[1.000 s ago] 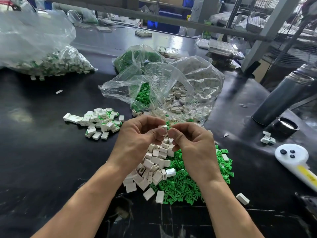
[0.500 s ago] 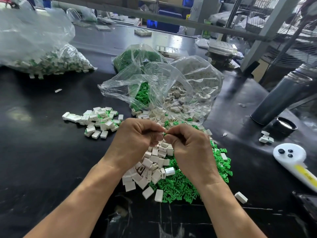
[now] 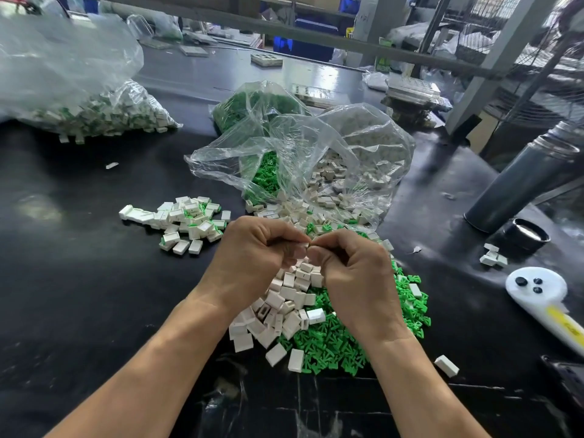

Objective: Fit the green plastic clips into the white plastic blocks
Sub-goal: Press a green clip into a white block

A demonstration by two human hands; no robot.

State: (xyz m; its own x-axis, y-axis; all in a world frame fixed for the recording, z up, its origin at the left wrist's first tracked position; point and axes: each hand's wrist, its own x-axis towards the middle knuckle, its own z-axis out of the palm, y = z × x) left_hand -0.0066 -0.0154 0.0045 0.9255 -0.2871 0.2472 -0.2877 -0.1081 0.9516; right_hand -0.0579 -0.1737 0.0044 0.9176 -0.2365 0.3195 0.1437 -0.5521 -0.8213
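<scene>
Two hands [image 3: 308,267], three plastic bags [image 3: 300,147], one grey flask [image 3: 521,181], one white remote [image 3: 537,289] — blocks and clips beyond counting

Whatever the left hand [image 3: 252,257] and right hand [image 3: 354,273] pinch between them is almost wholly covered by the curled fingertips; only a pale sliver shows, too small to name. The hands also cover the middle of the loose white blocks [image 3: 284,311] and green clips [image 3: 331,343]. The filled bag [image 3: 79,90] is cut by the left edge, the white remote [image 3: 543,298] by the right (its far end lost). Crinkled plastic blurs the open bag [image 3: 316,159] contents.
</scene>
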